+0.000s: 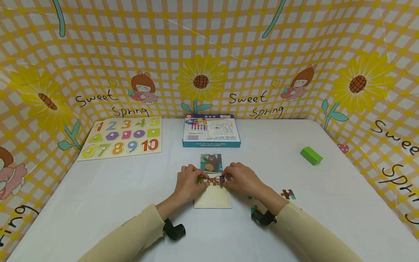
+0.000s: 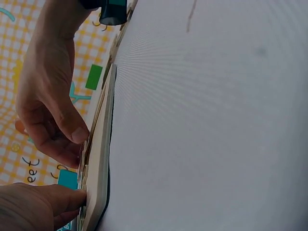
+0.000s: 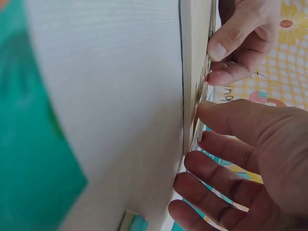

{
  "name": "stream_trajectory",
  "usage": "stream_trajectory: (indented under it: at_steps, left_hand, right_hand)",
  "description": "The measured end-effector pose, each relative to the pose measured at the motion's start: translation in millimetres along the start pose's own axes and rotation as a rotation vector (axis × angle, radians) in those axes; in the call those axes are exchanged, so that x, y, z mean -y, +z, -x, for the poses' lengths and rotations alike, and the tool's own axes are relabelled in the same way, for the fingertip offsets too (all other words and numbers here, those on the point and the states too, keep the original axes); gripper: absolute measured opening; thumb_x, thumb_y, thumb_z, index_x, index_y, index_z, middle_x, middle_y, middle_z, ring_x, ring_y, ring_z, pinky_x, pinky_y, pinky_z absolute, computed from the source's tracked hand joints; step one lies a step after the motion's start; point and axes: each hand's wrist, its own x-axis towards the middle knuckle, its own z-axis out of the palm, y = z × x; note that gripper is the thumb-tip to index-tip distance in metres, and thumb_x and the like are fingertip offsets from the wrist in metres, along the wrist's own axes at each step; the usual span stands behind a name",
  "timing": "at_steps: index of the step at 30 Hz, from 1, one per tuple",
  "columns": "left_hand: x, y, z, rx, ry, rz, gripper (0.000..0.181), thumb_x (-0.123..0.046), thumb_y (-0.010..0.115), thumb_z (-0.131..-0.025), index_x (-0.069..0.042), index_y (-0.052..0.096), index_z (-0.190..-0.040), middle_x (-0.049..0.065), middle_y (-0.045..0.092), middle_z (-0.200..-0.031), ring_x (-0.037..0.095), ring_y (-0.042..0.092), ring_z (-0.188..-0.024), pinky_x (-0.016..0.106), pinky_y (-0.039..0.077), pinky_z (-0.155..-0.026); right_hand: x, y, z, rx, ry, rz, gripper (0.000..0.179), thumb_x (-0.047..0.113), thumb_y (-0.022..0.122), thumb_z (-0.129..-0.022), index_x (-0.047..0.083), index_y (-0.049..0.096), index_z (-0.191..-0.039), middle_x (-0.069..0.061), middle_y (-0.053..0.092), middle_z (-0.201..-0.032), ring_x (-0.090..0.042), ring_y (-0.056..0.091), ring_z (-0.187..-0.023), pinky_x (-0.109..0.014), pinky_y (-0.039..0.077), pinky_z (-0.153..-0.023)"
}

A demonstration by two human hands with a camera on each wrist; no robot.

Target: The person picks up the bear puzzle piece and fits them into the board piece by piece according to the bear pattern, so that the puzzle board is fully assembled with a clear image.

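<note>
Because fingers cover both its ends, a row of thin, printed puzzle pieces [image 1: 212, 181] shows only partly, at the far end of a pale, seemingly wooden tray [image 1: 212, 199]. The grip of the left hand [image 1: 189, 184] pinches the row's left end, that of the right hand [image 1: 243, 178] its right. Past the right wrist's black device [image 1: 263, 218], loose pieces [image 1: 287, 194] peek out on the smooth white tabletop [image 1: 131, 185].

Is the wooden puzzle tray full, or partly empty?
Partly empty: the tray shows bare wood in its near part; puzzle pieces lie at its far end.
</note>
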Motion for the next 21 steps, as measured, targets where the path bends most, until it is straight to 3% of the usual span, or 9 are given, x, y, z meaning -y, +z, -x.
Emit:
stream_trajectory:
  at_steps: [21]
  left_hand:
    - [-4.4,-3.2,1.0,0.022,0.001,-0.008,0.011,-0.022,0.072,-0.078,-0.018,0.072,-0.089,0.004,0.052,-0.09,0.02,0.039,-0.09,0.035,0.027,-0.076]
  right_hand:
    - [-0.1,0.6,-0.5,0.011,-0.019,0.0,0.019,0.018,0.072,-0.077,0.018,0.073,-0.096,0.0,0.059,-0.083,-0.013,0.046,-0.072,-0.026,0.037,-0.061]
